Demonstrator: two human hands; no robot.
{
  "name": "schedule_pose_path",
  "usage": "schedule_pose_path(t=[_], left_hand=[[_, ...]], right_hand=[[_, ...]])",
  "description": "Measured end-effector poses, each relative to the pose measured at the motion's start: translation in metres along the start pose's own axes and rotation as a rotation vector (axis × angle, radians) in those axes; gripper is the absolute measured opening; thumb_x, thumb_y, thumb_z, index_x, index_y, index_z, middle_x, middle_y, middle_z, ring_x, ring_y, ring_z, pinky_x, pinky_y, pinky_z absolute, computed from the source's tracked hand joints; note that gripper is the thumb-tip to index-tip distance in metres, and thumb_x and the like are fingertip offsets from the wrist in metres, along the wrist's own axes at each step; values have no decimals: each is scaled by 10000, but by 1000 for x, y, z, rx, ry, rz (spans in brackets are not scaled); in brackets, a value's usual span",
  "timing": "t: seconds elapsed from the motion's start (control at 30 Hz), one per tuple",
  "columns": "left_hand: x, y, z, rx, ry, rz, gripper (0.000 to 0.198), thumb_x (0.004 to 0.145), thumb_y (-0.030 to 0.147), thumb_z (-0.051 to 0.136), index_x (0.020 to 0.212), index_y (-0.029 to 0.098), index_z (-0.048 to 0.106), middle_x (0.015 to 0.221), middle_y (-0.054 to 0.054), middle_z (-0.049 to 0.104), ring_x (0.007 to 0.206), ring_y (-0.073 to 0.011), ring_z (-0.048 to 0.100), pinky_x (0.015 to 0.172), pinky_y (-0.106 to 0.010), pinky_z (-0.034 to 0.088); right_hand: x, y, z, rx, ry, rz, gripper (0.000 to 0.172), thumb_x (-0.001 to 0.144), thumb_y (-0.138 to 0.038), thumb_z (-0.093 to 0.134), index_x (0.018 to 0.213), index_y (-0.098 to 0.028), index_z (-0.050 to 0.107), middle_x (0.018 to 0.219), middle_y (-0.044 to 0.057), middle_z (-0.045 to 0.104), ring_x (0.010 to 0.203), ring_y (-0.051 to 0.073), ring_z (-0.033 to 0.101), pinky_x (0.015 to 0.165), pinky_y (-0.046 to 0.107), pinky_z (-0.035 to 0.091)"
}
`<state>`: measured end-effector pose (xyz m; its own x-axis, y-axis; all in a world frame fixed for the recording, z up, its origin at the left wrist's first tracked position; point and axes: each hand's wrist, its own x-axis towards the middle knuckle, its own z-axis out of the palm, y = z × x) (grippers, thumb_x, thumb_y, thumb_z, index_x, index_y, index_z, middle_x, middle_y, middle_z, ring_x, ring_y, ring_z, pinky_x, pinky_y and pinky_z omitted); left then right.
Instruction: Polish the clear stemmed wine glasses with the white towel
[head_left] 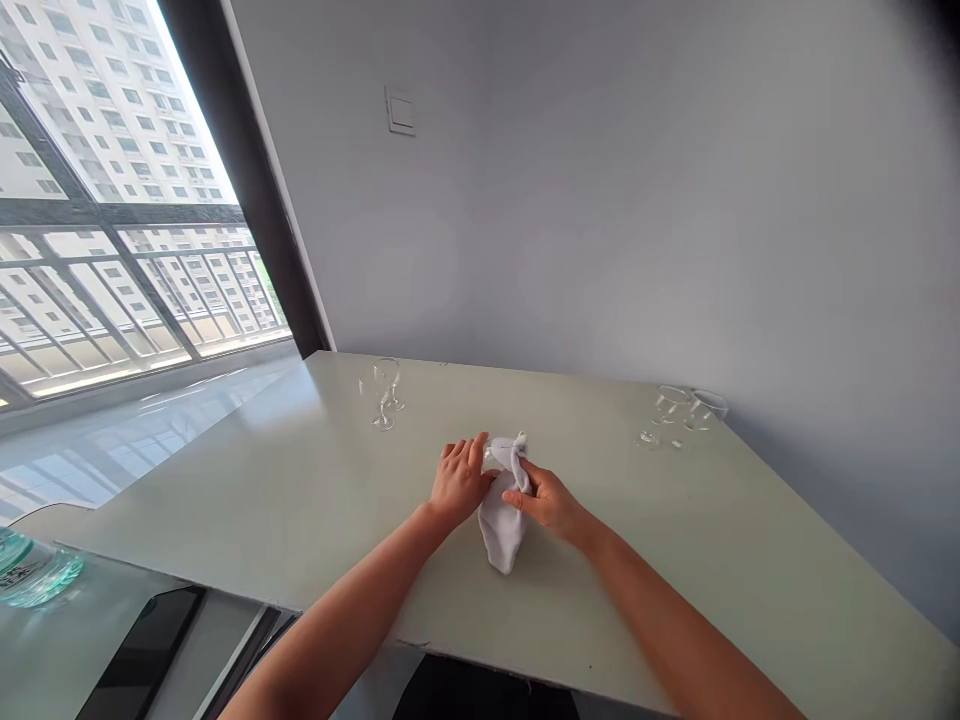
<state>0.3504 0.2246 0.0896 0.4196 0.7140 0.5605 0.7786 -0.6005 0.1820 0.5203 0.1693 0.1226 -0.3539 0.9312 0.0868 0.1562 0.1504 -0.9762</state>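
Note:
Over the middle of the table, my left hand (459, 482) is closed around a small clear glass (491, 455), of which only a bit shows between the fingers and the cloth. My right hand (553, 500) grips a white cloth (504, 530) that is bunched against the glass, with a loose corner hanging down toward me. Both hands are close together. To the left stand stemmed clear glasses (384, 400), one behind another. On the right are two clear glass bowls or cups (707, 408), upright, with small clear pieces (649, 438) in front of them.
The pale table (300, 500) meets a grey wall (637, 200) at the back. At the lower left, a lower surface holds a dark phone-like slab (142, 650) and a clear bluish bottle (37, 570). A large window (112, 200) is on the left.

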Motion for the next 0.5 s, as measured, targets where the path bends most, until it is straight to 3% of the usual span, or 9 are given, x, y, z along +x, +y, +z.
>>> schedule_pose_path(t=[0.07, 0.2, 0.37, 0.5], left_hand=[[0, 0, 0, -1, -33, 68, 464, 803, 288, 504, 1221, 140, 368, 950, -97, 600, 884, -222, 541, 780, -357, 367], [-1, 1, -1, 30, -130, 189, 488, 796, 276, 525, 1242, 153, 370, 950, -99, 600, 880, -223, 535, 802, -370, 359], [4, 6, -15, 134, -95, 130, 447, 811, 282, 518, 1239, 213, 409, 961, -88, 610, 967, -232, 500, 958, -442, 231], [12, 8, -28, 56, -132, 79, 323, 829, 299, 488, 1148, 251, 509, 837, -77, 633, 892, -217, 521, 927, -421, 248]], right_hand=[[1, 5, -3, -2, -38, 11, 371, 759, -346, 578, 1106, -216, 573, 789, -15, 583, 720, 140, 509, 654, 245, 414], [8, 25, 0, -37, 34, 61, 242, 693, -349, 636, 850, -168, 669, 652, -12, 563, 625, 136, 500, 593, 247, 402], [15, 29, -1, 464, 200, 186, 327, 608, -410, 710, 782, -143, 637, 583, -11, 541, 516, 111, 467, 516, 249, 398], [10, 17, -11, 569, 155, 180, 316, 634, -411, 702, 787, -149, 616, 551, -34, 494, 489, 91, 438, 489, 230, 375]])
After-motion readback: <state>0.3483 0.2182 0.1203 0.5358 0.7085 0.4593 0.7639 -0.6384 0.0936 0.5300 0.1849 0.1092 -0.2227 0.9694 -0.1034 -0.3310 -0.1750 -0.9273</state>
